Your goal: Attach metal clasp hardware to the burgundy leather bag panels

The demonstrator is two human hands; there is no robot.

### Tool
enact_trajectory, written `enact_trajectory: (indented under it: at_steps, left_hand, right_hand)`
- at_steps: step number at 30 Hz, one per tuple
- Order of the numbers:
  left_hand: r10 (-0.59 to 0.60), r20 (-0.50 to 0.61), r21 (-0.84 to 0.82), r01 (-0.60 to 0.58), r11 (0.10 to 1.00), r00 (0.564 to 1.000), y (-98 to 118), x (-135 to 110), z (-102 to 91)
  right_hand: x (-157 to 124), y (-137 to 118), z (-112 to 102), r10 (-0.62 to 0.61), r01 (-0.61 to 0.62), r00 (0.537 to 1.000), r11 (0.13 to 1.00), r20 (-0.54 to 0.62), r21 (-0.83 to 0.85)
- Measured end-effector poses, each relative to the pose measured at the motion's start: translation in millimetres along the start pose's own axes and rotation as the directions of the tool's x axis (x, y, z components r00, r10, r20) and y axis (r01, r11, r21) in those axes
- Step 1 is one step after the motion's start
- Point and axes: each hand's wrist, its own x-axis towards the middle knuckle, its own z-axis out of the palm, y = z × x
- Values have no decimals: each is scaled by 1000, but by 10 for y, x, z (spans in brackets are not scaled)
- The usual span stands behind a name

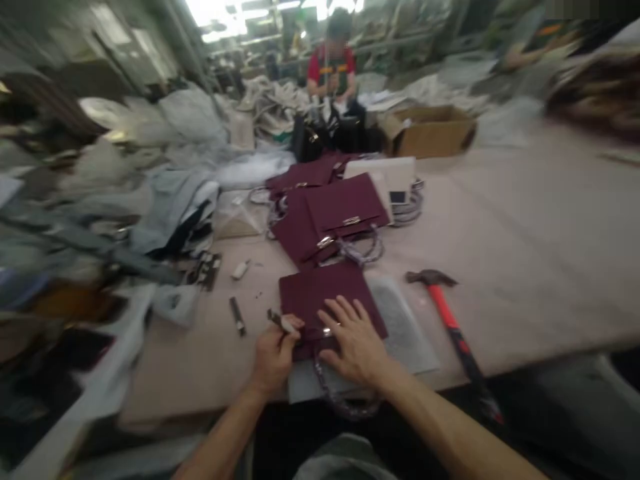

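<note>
A maroon handbag (pixel 325 290) lies flat at the table's front edge, its wrapped handle hanging toward me. My right hand (pixel 353 343) rests on it with fingers spread, beside the metal clasp (pixel 327 331). At the bag's left edge, my left hand (pixel 275 353) is closed around a small tool with a pale, tape-like wrap and a dark tip (pixel 281 321); its exact kind is blurred. Under the bag is a pale sheet with a grey patch (pixel 400 327).
A claw hammer (pixel 445 310) with a red and black handle lies to the right. More maroon handbags (pixel 345 203) are piled ahead, near a cardboard box (pixel 433 133). Small dark tools (pixel 237 316) lie left. Across the table is another person (pixel 333 67).
</note>
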Motion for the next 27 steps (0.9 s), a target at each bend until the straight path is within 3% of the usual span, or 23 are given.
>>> enact_trajectory:
  at_steps: [1,3,8,15,27]
  left_hand:
    - [-14,-20,27,15,1000,1000,-53,-79,-157]
    - [-27,-52,14,27,1000,998,-113,-144,-257]
    - [-54,-51,-111,48,993,997,-172,-87,-146]
    - [-46,45,-258,56,964,998,-263,-62,-277]
    - [72,41,-134,-66,989,997,-235,-83,-259]
  right_hand:
    - [37,60,68,-14,13,1000,1000,-20,-7]
    - [71,148,137,-34,33,998,999,-49,-28]
    - [61,148,132,-56,49,994,996,-90,-72]
    - [93,160,183,-49,44,991,998,-128,-42]
    - [114,142,163,-61,54,990,997,-129,-56]
